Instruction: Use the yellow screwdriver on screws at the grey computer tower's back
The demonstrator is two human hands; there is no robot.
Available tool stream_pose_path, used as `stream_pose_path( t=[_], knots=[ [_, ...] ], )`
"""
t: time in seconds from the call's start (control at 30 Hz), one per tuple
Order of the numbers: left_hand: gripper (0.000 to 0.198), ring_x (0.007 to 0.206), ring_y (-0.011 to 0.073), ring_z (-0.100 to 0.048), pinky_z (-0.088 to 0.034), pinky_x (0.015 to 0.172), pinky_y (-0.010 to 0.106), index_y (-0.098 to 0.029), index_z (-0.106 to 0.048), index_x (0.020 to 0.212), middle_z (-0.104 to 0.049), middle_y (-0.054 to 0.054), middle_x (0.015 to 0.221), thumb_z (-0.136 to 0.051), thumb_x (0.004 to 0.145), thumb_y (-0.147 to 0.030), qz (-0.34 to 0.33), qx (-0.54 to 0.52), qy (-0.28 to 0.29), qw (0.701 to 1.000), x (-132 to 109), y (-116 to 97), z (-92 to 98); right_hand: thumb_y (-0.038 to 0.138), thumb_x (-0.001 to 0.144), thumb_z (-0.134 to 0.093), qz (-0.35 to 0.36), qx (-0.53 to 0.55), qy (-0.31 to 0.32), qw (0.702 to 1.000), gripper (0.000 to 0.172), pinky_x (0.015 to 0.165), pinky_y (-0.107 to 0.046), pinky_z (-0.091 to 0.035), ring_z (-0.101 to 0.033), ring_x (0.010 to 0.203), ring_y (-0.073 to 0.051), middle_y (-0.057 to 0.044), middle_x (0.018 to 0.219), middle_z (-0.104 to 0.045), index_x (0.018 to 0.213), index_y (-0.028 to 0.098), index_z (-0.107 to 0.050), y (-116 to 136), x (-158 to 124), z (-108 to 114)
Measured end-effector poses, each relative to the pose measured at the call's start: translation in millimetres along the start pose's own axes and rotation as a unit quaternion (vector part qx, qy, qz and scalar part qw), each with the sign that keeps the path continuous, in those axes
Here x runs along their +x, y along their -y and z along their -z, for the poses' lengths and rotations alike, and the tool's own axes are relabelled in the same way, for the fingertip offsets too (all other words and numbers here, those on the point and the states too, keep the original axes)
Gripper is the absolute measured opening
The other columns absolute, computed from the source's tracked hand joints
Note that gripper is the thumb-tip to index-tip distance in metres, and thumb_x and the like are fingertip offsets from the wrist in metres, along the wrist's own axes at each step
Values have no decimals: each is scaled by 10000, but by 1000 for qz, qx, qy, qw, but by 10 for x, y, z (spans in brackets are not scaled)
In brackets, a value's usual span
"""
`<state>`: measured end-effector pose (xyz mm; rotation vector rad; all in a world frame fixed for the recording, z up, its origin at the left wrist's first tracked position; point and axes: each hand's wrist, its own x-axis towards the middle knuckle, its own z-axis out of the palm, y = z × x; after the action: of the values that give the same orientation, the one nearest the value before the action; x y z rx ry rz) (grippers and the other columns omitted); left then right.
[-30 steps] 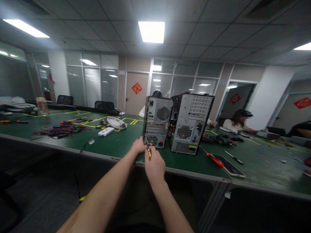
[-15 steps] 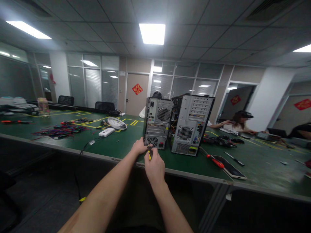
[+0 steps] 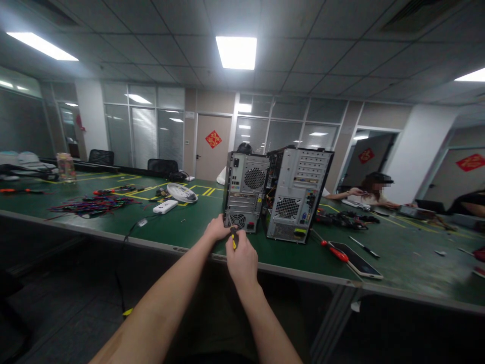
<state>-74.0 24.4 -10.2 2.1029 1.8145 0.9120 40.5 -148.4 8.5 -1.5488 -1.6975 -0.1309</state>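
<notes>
A computer case stands upright on the green table, its rear with vents, ports and a fan grille facing me. My left hand is at its lower left corner, thumb at the rear face and the other fingers partly hidden along the side; it grips that corner. My right hand is closed round a screwdriver with a black and yellow handle. The shaft points up at the lower left of the rear panel; its exact tip contact is too small to tell. A second computer case stands just to the right.
A red-handled screwdriver lies by a phone on the right, near a pen-like tool. Bundled cables lie behind. Leftward are a wire heap, a white power strip and a white basket. Another person sits at the right.
Both hands keep almost the same position, with the screwdriver still at the lower left of the case. The whole view has shifted very slightly.
</notes>
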Motion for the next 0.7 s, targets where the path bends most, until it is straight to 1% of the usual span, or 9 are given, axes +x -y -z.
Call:
stream_pose_path(
  t=[0.17,0.47,0.7],
  knots=[
    [737,1190,344,-661,-509,919,363,-204,-531,1267,-711,168,1229,-645,775,-741,-3,1,0,1000,15,8,-8,282,1020,-479,3,6,-3,1000,193,677,-256,-410,-689,827,-196,-51,970,-711,1155,190,-580,-11,1,-23],
    [776,1164,348,-674,-510,898,363,-209,-522,1290,-714,166,1220,-647,760,-762,1,-6,1,1000,31,35,-29,284,1013,-480,11,14,-11,1000,213,668,-252,-415,-689,811,-193,-50,950,-713,1171,186,-583,-19,13,-22],
    [781,1157,336,-681,-512,895,354,-212,-524,1295,-716,159,1223,-650,758,-765,2,-10,-3,1000,56,59,-57,280,1019,-480,10,5,-8,1000,282,668,-246,-408,-688,821,-190,-62,1000,-717,1273,188,-560,-29,21,2]
  ],
)
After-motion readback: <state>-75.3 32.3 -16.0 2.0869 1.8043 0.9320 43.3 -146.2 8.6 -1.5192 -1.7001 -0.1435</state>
